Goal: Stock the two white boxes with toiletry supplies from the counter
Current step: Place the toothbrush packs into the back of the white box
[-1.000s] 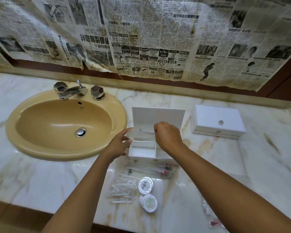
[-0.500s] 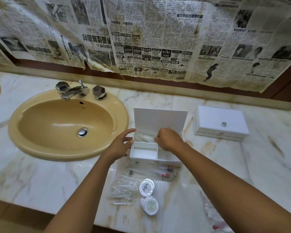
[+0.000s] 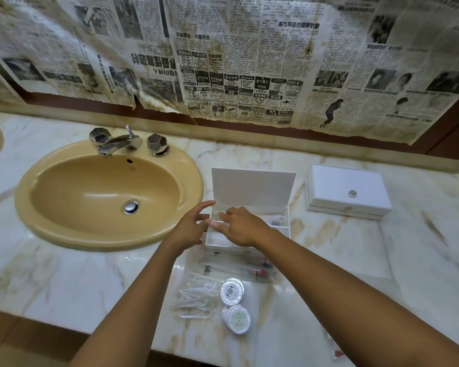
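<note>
Open white box (image 3: 252, 189) mid-counter, lid up; right hand (image 3: 243, 226) covers its compartments, fingers loosely extended, hold unclear. Left hand (image 3: 190, 229) spread at box's left edge. Closed box (image 3: 346, 192) toward right back edge.

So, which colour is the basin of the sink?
The sink basin is mustard yellow, seen in the head view.

Upright lid (image 3: 252, 186) blocks the open box's (image 3: 281, 231) back — front approach free.
</note>
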A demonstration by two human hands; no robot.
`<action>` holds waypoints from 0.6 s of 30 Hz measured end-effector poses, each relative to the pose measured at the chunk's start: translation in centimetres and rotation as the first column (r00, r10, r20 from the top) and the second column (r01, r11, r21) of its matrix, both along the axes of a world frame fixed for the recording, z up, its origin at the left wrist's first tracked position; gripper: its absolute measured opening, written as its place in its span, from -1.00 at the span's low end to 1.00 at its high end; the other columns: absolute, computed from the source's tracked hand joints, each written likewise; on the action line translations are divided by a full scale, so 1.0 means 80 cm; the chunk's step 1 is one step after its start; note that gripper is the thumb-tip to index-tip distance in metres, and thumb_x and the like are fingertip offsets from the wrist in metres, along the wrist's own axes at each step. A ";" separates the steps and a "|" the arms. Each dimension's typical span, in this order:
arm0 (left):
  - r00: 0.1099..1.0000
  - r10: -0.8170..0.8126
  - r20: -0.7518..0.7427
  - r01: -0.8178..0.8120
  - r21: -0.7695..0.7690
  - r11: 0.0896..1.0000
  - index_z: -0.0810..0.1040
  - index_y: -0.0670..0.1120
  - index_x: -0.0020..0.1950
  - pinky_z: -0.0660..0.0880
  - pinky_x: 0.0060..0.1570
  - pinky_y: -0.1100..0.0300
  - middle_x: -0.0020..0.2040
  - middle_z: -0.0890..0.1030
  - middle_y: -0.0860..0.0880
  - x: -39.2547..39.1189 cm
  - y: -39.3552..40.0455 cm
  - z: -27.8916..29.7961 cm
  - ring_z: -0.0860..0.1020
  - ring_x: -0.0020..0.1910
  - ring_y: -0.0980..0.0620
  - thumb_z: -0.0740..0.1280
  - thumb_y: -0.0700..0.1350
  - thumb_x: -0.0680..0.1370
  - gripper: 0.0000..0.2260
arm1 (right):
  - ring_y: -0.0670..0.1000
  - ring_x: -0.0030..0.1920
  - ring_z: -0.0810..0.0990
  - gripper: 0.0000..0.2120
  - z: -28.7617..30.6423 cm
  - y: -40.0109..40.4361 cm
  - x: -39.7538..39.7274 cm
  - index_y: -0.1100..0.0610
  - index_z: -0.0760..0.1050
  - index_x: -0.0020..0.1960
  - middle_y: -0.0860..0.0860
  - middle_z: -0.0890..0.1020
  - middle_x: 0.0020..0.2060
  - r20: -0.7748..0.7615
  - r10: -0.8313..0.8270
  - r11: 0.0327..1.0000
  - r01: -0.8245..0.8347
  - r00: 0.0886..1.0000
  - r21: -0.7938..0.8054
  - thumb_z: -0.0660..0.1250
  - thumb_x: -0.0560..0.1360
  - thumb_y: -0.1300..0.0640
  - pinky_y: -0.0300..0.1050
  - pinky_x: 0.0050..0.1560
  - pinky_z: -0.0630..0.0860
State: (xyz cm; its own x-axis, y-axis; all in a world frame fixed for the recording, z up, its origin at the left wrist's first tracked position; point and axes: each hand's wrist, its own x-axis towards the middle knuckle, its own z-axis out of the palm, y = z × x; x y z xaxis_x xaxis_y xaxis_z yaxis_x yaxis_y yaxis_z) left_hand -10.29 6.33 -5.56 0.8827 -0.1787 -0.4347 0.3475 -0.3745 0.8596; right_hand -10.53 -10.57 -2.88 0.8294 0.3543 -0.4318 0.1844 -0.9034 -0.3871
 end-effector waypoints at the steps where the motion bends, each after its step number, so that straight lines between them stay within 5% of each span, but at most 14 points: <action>1: 1.000 -0.001 0.000 0.001 0.004 1.000 0.40 0.36 0.30 0.56 -0.11 0.13 0.30 0.50 -0.05 0.000 0.000 0.000 0.51 0.18 -0.01 0.19 -0.11 0.65 -0.64 | 0.12 0.36 0.29 -0.37 0.001 0.000 0.000 0.03 0.33 0.41 0.09 0.42 0.33 -0.011 -0.003 1.000 0.003 1.000 -0.004 -0.12 0.57 -0.34 0.12 0.25 0.38; 6: 1.000 0.007 0.005 -0.007 -0.005 1.000 0.40 0.35 0.30 0.55 -0.11 0.11 0.32 0.48 -0.07 -0.002 -0.002 -0.001 0.50 0.21 -0.03 0.19 -0.09 0.66 -0.65 | 0.15 0.34 0.33 -0.41 0.008 0.000 -0.006 0.06 0.38 0.37 0.13 0.44 0.31 -0.002 -0.054 0.998 0.054 0.999 0.017 -0.08 0.59 -0.29 0.11 0.26 0.38; 12: 1.000 0.010 0.020 -0.010 0.007 1.000 0.39 0.33 0.35 0.57 0.03 -0.02 0.31 0.46 -0.08 -0.004 -0.002 -0.004 0.49 0.21 -0.08 0.17 -0.10 0.67 -0.64 | 0.08 0.23 0.45 -0.67 0.018 -0.004 -0.031 0.05 0.48 0.32 0.04 0.54 0.22 0.341 -0.118 0.992 0.093 0.933 0.089 0.22 0.60 0.01 0.00 0.23 0.33; 18: 0.999 0.009 0.031 -0.010 0.021 1.000 0.37 0.30 0.38 0.56 0.06 -0.06 0.31 0.45 -0.07 -0.004 -0.003 -0.006 0.50 0.19 -0.09 0.16 -0.10 0.67 -0.64 | 0.10 0.02 0.60 -0.81 0.016 -0.006 -0.064 0.02 0.63 0.05 0.03 0.67 -0.02 0.262 -0.070 0.995 0.049 0.963 0.084 0.27 0.52 0.08 -0.06 -0.01 0.50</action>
